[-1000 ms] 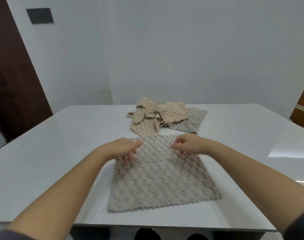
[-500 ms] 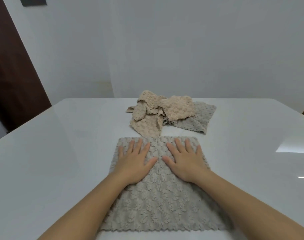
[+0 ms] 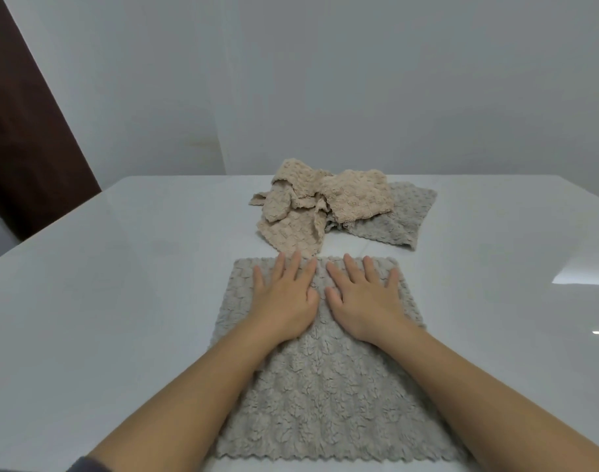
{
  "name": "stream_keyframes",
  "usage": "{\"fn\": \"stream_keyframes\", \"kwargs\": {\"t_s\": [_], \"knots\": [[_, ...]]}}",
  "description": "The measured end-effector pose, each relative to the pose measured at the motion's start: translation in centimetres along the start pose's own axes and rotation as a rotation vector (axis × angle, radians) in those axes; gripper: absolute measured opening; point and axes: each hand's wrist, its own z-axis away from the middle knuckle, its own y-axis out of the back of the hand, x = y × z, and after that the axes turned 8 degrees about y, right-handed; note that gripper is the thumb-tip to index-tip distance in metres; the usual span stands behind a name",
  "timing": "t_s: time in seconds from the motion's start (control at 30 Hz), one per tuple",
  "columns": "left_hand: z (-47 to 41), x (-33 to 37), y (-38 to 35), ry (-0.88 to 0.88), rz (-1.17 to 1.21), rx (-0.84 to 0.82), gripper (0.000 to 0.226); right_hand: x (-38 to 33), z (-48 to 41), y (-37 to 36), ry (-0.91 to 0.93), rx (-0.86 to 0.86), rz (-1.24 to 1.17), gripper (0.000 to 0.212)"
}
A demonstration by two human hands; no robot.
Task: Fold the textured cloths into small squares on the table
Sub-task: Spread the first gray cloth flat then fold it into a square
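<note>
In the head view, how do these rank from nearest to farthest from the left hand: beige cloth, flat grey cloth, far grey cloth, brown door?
1. The flat grey cloth: under the left hand, touching.
2. The beige cloth: just beyond its fingertips.
3. The far grey cloth: behind, to the right.
4. The brown door: far left, off the table.

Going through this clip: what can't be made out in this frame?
1. Head view: part of the near cloth is covered by the left hand and right hand, which lie flat on it. Its right edge runs under the right forearm.
2. The beige pile is crumpled and overlapping, so the cloth count is unclear.
3. The far grey cloth lies partly under that pile.
4. The table's near edge is cut off by the frame's bottom.
</note>
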Motion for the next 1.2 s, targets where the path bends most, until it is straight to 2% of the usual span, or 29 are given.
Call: {"fn": "stream_keyframes", "kwargs": {"t_s": [0.17,0.33,0.67,0.97,1.1,1.2], "knots": [[-0.9,-1.5,-0.8,0.084,-0.008,0.002,0.055,0.1,0.1,0.0,-0.006,0.010,-0.010,0.058],[-0.4,-4.5,-0.4,0.240,0.003,0.017,0.058,0.2,0.1,0.1,0.001,0.006,-0.014,0.058],[1.4,-3.1,-1.2,0.319,0.007,0.033,0.062,1.3,1.0,0.3,0.028,-0.005,-0.013,0.059],[-0.2,-3.0,-0.1,0.267,-0.026,0.020,0.062,1.3,1.0,0.6,-0.005,-0.001,-0.010,0.059],[-3.1,-1.9,1.2,0.046,-0.027,-0.019,0.055,1.2,0.8,0.3,-0.012,0.016,-0.006,0.059],[-6.1,-1.6,1.6,0.055,0.000,-0.082,0.053,1.3,0.7,0.4,-0.016,0.013,-0.006,0.059]]}}
